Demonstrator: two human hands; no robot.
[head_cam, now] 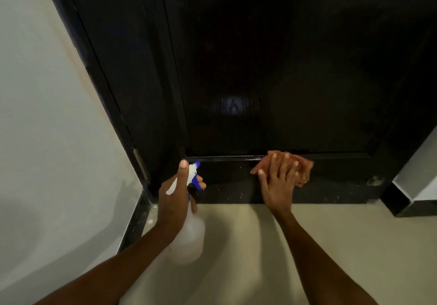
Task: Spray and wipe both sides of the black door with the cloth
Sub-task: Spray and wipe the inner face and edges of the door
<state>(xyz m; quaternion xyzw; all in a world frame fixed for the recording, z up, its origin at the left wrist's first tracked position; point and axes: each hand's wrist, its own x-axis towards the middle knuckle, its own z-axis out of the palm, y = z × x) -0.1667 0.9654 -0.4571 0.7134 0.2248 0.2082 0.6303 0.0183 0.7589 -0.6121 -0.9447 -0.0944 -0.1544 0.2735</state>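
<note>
Wiping along the bottom of the black door, down at the raised ledge just above the floor. Pressing the orange cloth flat against the lower rail with the right hand, fingers spread and straight over the fabric, nothing curled round it. Gripping the spray bottle in the left hand, thumb raised beside the white and blue nozzle, fingers wrapped at the trigger, nozzle facing the door near its hinge side.

Probably finishing the low strip of this face. Doing it well: keeping the palm flat so the whole cloth bears on the panel, running it along the ledge where pale specks are showing, and working right into the corner by the frame. Misting lightly ahead of the cloth rather than onto it, since drips could run to the floor. Refolding to a clean face if streaks appear on the glossy finish.
</note>
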